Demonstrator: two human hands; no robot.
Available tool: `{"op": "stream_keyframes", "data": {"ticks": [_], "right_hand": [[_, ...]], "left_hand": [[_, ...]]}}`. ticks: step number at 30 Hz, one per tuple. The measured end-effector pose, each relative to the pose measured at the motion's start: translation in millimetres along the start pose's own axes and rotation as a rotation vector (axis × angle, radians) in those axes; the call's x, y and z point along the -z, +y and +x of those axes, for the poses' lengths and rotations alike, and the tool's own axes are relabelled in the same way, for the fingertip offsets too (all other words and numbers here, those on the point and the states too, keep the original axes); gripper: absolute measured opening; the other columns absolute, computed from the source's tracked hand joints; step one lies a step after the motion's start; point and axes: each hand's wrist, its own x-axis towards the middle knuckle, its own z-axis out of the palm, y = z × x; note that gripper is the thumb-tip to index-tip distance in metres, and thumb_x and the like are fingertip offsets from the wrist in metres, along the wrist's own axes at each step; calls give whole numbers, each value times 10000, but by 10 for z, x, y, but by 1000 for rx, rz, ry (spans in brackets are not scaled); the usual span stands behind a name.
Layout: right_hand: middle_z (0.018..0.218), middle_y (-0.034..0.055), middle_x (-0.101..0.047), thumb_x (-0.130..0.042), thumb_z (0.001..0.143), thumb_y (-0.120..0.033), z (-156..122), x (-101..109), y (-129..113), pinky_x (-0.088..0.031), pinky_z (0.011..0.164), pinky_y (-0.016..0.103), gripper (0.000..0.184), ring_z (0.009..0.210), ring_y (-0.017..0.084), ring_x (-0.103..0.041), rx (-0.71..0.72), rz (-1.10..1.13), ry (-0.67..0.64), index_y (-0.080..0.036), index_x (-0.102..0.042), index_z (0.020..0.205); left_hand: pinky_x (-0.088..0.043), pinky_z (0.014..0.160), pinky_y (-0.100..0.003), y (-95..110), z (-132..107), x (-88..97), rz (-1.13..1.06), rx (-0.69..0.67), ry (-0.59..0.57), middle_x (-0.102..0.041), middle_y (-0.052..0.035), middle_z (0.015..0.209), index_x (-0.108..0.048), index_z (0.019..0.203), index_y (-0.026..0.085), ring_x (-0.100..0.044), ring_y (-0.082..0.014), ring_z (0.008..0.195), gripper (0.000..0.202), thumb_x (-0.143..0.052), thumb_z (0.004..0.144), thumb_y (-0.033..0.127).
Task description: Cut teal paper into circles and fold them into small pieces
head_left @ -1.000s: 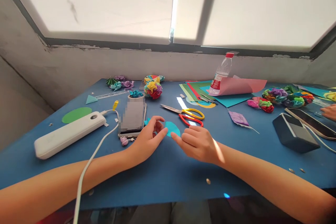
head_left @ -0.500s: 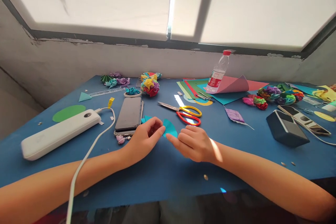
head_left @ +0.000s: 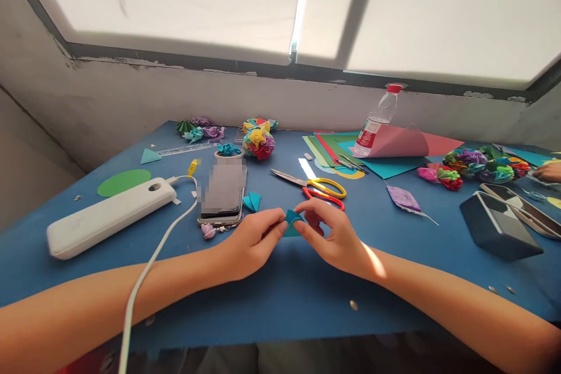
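A small teal paper piece (head_left: 291,221), folded to a wedge, is pinched between both hands just above the blue table (head_left: 280,286). My left hand (head_left: 252,242) grips its left side with thumb and forefinger. My right hand (head_left: 331,236) holds its right side, fingers curled. Another folded teal wedge (head_left: 252,201) lies just left of them, beside a phone (head_left: 222,193). Scissors (head_left: 315,186) with yellow and red handles lie just behind my right hand.
A white power bank (head_left: 109,216) with a cable sits at left, near a green paper circle (head_left: 124,182). Paper flower balls (head_left: 258,140), coloured sheets (head_left: 385,155) and a water bottle (head_left: 376,118) stand at the back. A dark box (head_left: 497,225) and another person's hand (head_left: 549,171) are at right.
The teal paper circle lay flat on the table under my fingertips; now it is folded into a small wedge and lifted between both hands, which have closed together.
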Motion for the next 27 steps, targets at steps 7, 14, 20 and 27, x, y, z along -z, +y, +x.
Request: {"op": "stream_keyframes", "data": {"ticks": [7,14,20,27], "right_hand": [[650,-6,-494,-505,877,-249,18,10,-37,-384,531,227,139,571,101,-434,-20,55,-28,-162,-522,771],[629,-13,-506,-531,864,-251,31,-2,-19,-379,497,209,137,553,93,-436,9,10,74,-169,-522,755],[603,-15,-496,-533,866,-276,26,-10,4,-371,474,209,167,542,94,-424,-12,11,69,-170,-521,738],[617,-14,-497,-535,870,-293,3,-15,42,-386,492,212,182,545,93,-431,-26,17,59,-169,-521,738]], "left_hand": [[-313,572,-230,29,-12,27,-67,-25,-70,-363,48,644,-374,703,187,-341,-98,600,263,-324,941,286],[-294,545,-236,35,-38,14,22,-21,-35,-352,48,629,-377,690,190,-329,-102,583,235,-396,907,279],[-303,534,-240,36,-30,9,39,-37,-52,-357,48,615,-384,688,190,-334,-99,563,233,-389,906,270],[-285,530,-240,40,-27,-8,95,-65,-56,-344,53,599,-362,660,187,-319,-93,544,266,-380,914,261]]}}
